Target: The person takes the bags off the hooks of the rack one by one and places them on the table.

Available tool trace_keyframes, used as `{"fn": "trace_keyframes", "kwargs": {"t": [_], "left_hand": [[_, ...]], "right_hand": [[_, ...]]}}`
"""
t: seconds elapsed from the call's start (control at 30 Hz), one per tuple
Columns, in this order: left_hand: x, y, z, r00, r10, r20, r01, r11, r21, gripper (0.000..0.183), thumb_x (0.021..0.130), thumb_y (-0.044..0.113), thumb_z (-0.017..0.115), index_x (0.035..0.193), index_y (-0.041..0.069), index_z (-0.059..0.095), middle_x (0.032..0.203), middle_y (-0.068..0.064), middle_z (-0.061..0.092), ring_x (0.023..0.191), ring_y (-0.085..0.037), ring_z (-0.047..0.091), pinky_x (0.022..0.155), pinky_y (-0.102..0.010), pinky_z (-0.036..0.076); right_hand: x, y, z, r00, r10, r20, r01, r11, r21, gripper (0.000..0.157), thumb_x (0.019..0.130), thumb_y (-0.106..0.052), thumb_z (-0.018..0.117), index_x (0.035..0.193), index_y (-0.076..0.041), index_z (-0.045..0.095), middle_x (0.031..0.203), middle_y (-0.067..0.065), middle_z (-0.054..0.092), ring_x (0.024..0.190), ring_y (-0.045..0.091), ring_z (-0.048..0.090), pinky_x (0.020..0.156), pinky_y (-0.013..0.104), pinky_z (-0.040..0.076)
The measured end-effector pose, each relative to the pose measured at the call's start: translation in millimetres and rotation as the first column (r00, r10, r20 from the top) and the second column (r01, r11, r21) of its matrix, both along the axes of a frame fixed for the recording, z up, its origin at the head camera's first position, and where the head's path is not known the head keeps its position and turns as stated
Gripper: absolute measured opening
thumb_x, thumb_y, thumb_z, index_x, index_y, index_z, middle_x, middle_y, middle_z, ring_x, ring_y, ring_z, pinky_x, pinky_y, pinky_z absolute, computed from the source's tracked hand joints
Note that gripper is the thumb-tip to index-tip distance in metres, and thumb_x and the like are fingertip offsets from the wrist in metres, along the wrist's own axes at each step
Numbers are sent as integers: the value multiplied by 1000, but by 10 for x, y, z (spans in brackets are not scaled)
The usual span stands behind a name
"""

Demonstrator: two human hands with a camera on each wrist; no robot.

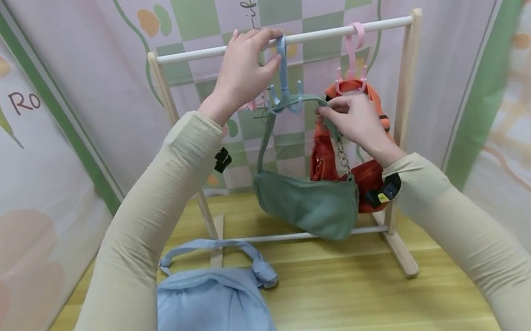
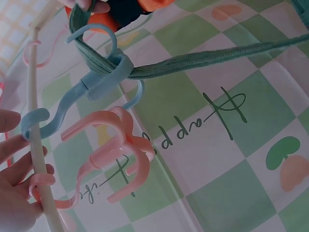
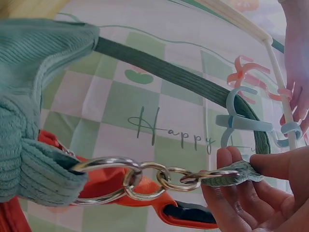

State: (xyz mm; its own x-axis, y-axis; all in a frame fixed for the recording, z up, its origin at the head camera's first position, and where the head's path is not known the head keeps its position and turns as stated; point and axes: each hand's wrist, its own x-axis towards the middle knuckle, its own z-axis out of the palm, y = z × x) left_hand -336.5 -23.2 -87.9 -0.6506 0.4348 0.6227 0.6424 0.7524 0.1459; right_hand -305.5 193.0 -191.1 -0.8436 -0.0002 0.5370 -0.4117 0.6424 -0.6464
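A green corduroy shoulder bag (image 1: 306, 202) hangs tilted, its fabric strap (image 2: 188, 60) looped over a prong of the blue hook hanger (image 2: 104, 79). My right hand (image 1: 358, 122) pinches the strap's end, where it joins a metal ring chain (image 3: 154, 181) leading to the bag. My left hand (image 1: 246, 66) grips the white rail (image 1: 213, 52) from above, thumb and index finger right at the blue hanger's top. Next to that hand, a pink hook hanger (image 2: 116, 150) hangs on the rail with bare prongs.
An orange-red bag (image 1: 370, 178) hangs from another pink hanger (image 1: 350, 57) at the right, behind my right hand. A light blue bag (image 1: 213, 313) lies on the wooden table (image 1: 349, 298) in front of the wooden-legged rack (image 1: 407, 70). Printed curtains (image 1: 79, 44) surround the table.
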Motion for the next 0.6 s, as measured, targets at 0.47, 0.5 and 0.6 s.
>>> {"fn": "trace_keyframes", "kwargs": {"t": [0.47,0.5,0.6], "left_hand": [[-13,4,-11,1000,-6,6,6,1000,0,43,96,33,54,138,27,47,142,12,47,133,0,37,118,-27,-3],[-13,4,-6,1000,-8,3,8,1000,-1,43,96,33,54,138,27,47,142,12,47,133,0,37,118,-27,-2],[-9,7,6,1000,-12,-3,12,1000,-1,43,95,32,55,137,27,47,141,12,48,133,0,37,118,-27,-2]], "right_hand": [[32,-29,139,999,40,3,-40,997,-60,30,92,-31,61,101,-4,73,77,-6,73,67,5,68,56,16,50],[28,-33,152,999,48,-3,-48,996,-70,30,92,-29,62,101,-3,73,76,-6,73,67,4,69,57,16,51],[28,-40,193,998,59,0,-59,995,-83,31,92,-29,62,102,-2,72,75,-7,72,67,3,69,58,16,52]]}}
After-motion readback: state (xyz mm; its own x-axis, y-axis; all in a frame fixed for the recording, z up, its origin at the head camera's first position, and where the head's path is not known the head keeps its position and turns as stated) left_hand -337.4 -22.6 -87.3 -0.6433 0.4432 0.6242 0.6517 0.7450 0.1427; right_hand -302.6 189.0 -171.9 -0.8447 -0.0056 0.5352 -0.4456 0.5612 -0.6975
